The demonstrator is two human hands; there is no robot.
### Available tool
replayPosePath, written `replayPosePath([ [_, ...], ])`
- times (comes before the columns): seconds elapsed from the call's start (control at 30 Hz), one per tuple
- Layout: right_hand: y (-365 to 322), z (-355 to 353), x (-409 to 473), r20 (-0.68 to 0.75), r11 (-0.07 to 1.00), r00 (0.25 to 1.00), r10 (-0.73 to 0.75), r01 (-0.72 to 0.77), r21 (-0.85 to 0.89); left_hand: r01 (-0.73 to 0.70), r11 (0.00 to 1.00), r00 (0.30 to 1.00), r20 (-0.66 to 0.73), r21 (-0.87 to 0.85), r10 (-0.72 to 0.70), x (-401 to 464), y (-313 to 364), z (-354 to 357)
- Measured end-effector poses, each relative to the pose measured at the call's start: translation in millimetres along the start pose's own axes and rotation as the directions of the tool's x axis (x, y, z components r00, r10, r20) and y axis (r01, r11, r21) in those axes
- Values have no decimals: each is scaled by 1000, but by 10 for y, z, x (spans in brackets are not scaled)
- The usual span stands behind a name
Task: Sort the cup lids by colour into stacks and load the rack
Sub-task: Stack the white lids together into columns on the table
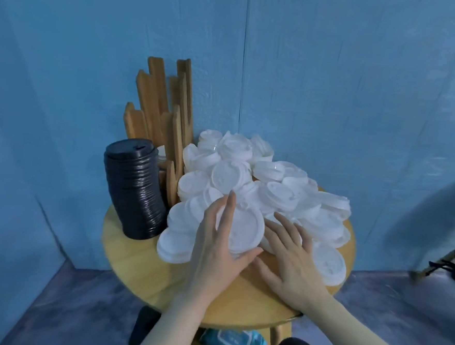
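A big heap of white cup lids (271, 186) covers the far and right side of a round wooden table (139, 257). A tall leaning stack of black lids (135, 190) stands at the left. Behind it rises the wooden rack (158, 105) with upright slats. My left hand (215, 247) grips a short stack of white lids (244, 230) at the heap's near edge, fingers on its left rim and thumb under its near rim. My right hand (288, 254) lies flat with spread fingers beside that stack, fingertips touching white lids.
A blue fabric backdrop (334, 85) surrounds the table. A blue wipes pack (233, 344) lies on a lower shelf under the table. A dark object and a wooden frame (446, 264) stand at the right edge. The table's near edge is bare wood.
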State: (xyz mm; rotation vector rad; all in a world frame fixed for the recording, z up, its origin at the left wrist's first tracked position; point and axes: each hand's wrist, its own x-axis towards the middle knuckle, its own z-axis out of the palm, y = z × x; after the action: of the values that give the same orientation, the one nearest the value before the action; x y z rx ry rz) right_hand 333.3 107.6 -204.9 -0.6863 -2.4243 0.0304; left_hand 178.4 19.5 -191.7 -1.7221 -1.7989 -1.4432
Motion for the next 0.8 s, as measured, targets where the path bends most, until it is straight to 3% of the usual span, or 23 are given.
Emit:
replayPosePath([
  [0.17, -95, -117, -14, -111, 953, 991, -68, 98, 287, -44, 999, 995, -89, -22, 42, -2, -36, 53],
  [0.23, -254, -125, -28, -140, 881, 986, 90, -13, 473, -132, 991, 982, -134, 36, 135, -21, -38, 72],
  [0.33, -468, -87, -24, -97, 636, 930, 354, -163, 754, -231, 966, 957, -149, 120, 247, -55, 14, 100],
  [0.4, -480, -111, -7, -83, 537, 911, 404, -163, 827, -239, 961, 961, -108, 137, 254, -73, 46, 90],
  [0.5, -309, -283, 32, -36, 517, 935, 354, -163, 841, -211, 977, 975, -70, -27, 209, -115, 45, 55],
  [0.57, -163, -438, 69, 38, 550, 965, 259, -180, 815, -62, 959, 998, -22, -277, 58, -66, 110, -19],
  [0.6, -111, -516, 93, 84, 562, 972, 220, -196, 804, 91, 893, 996, 53, -442, -75, -13, 173, -64],
  [0.67, -52, -653, 145, 166, 564, 970, 179, -239, 790, 406, 619, 914, 313, -673, -259, 121, 298, -129],
  [0.7, -33, -715, 165, 199, 560, 965, 173, -262, 786, 490, 531, 871, 413, -692, -265, 176, 316, -132],
  [0.8, 47, -855, 168, 275, 563, 947, 166, -320, 762, 584, 456, 809, 525, -672, -263, 283, 383, -140],
])
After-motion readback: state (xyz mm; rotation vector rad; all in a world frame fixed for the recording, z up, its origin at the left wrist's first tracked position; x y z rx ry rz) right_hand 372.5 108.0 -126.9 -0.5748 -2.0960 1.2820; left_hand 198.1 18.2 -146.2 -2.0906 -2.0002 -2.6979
